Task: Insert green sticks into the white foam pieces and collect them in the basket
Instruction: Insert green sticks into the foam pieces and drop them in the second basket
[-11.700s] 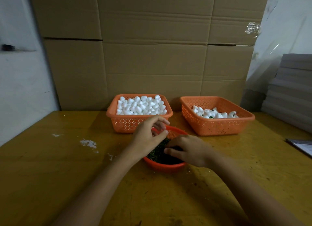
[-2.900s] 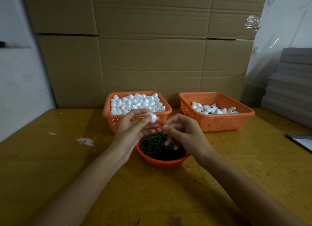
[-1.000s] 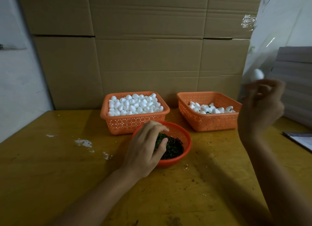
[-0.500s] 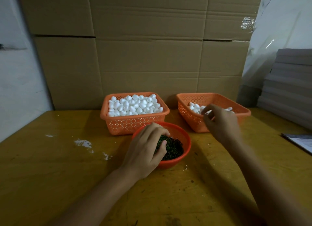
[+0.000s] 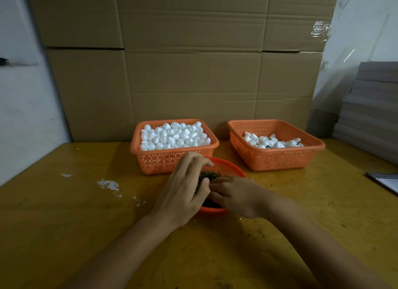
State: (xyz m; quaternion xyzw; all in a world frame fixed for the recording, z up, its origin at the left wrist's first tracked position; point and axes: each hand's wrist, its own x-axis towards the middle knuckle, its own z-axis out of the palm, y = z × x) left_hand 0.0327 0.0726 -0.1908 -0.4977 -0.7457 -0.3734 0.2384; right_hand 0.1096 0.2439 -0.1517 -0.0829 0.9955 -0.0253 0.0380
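Works over a round orange bowl (image 5: 233,169) on the yellow table (image 5: 64,213). Curves the left hand (image 5: 185,187) down over the green sticks (image 5: 209,175) inside it, fingers bent. Lays the right hand (image 5: 234,196) flatter across the bowl's near side, fingertips close by the left thumb. Cannot tell whether either hand pinches a stick. Has behind the bowl a left basket (image 5: 172,160) heaped with white foam pieces (image 5: 174,135), and a right basket (image 5: 277,158) holding only a few, some green showing among them.

The bowl (image 5: 231,169) sits on the table (image 5: 64,224) before the left basket (image 5: 163,159), seemingly touching it; the right basket (image 5: 277,159) stands alongside.
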